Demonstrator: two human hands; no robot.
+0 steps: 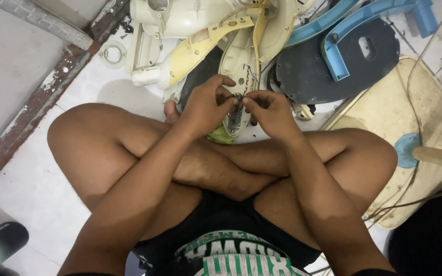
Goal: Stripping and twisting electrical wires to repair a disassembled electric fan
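Crossed legs [221,168] nearest me. Left hand [206,106] and right hand [271,113] both pinch twisted wire [245,82] between them; wire runs straight away from my fingertips, over cream fan housing [239,61].

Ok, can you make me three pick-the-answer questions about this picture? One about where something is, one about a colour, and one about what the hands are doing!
1. Where is the dark round plate?
A. On the floor beyond the right hand
B. On the person's lap
C. Leaning on the wall at left

2. What colour are the curved plastic bars on that plate?
A. Red
B. Blue
C. Black

3. What are the left hand and right hand doing?
A. Resting flat on the knees
B. Both pinching at the small part between them
C. Held wide apart in the air

Answers:
1. A, it lies on the tiles among the cream fan parts, past the right hand.
2. B, the bars are light blue.
3. B, the fingertips of both hands meet over the part, above the crossed legs.
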